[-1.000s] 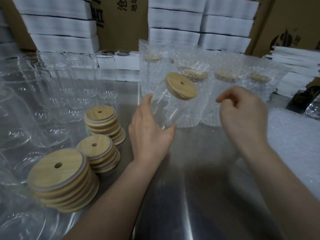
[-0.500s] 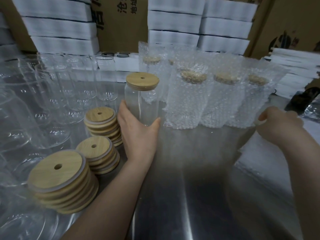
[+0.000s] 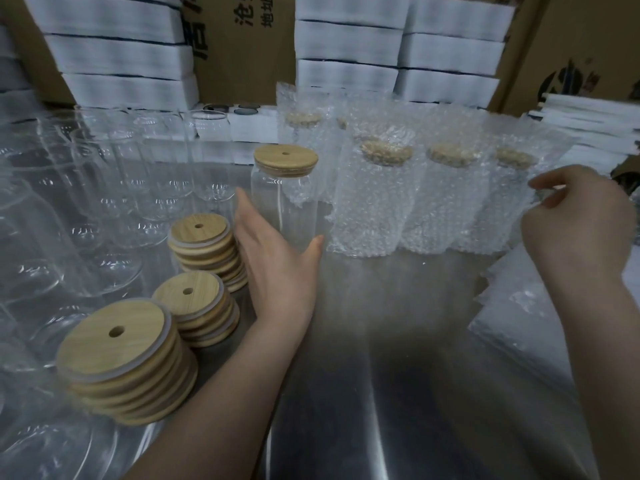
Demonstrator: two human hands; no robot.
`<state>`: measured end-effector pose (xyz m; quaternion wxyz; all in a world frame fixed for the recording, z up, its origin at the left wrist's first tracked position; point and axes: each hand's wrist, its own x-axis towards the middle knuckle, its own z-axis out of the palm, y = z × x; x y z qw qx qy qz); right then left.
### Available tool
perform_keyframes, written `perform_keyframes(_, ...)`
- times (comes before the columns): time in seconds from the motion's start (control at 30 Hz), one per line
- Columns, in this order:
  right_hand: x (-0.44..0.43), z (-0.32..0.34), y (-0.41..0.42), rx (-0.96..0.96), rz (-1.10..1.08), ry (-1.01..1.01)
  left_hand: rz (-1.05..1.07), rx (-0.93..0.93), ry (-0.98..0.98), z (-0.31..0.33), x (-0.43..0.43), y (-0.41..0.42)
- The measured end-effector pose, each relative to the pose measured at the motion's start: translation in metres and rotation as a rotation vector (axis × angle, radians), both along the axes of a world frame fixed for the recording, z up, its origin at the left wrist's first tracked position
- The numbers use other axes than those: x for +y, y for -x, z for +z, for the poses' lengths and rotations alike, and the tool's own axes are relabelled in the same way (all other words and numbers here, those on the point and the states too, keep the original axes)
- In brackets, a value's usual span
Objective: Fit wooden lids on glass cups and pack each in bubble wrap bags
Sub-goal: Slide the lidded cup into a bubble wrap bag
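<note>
A clear glass cup (image 3: 284, 206) with a wooden lid (image 3: 286, 160) on top stands upright on the steel table (image 3: 381, 375). My left hand (image 3: 277, 271) is wrapped around its lower part. At the right, my right hand (image 3: 581, 230) is raised with thumb and fingers pinched on the edge of a bubble wrap bag (image 3: 512, 292) from the pile there. Three stacks of wooden lids (image 3: 117, 355) (image 3: 194, 306) (image 3: 204, 240) sit to the left of my left arm. Several lidded cups in bubble wrap bags (image 3: 374, 209) stand in a row behind.
Several empty glass cups (image 3: 114, 188) crowd the left side of the table. White flat boxes (image 3: 346, 39) and cardboard cartons (image 3: 239, 46) are stacked along the back. More white stacks (image 3: 595, 129) lie at the far right.
My left hand has set the tilted lidded cup upright on the table to the left. My right hand swung right to the bag pile and has lifted with a bag edge pinched.
</note>
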<state>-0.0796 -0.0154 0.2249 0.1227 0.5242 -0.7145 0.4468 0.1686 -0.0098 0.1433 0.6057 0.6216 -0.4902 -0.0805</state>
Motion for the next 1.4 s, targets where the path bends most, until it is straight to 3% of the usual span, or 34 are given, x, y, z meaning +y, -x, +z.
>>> perform_keyframes(0.13, 0.004, 0.0, -0.015, -0.044, 0.092, 0.174, 0.071, -0.123, 0.103, 0.009, 0.008, 0.005)
perform_keyframes(0.23, 0.005, -0.002, -0.029, -0.129, 0.193, 0.242, 0.106, -0.273, 0.285, 0.018, 0.017, 0.009)
perform_keyframes(0.37, 0.009, -0.004, -0.046, -0.338, 0.328, 0.26, -0.136, -0.38, 0.421, 0.022, 0.029, 0.023)
perform_keyframes(0.5, 0.012, -0.009, -0.057, -0.499, 0.463, 0.251, -0.661, -0.019, 0.008, 0.022, 0.043, 0.038)
perform_keyframes(0.6, 0.01, -0.014, -0.061, -0.582, 0.506, 0.23, -0.837, 0.305, -0.17, 0.018, 0.037, 0.043)
perform_keyframes(0.67, 0.008, -0.018, -0.064, -0.637, 0.524, 0.201, -0.856, 0.427, -0.172, 0.019, 0.034, 0.042)
perform_keyframes(0.93, 0.008, -0.028, -0.075, -0.794, 0.67, 0.142, -0.737, 0.584, -0.159, 0.016, 0.022, 0.031)
perform_keyframes(1.2, 0.016, -0.031, -0.088, -0.424, 0.694, -0.062, -0.701, 0.651, -0.103, 0.014, 0.018, 0.026)
perform_keyframes(1.4, 0.016, -0.036, -0.095, -0.337, 0.873, -0.388, -0.709, 0.734, -0.088, 0.015, 0.015, 0.025)
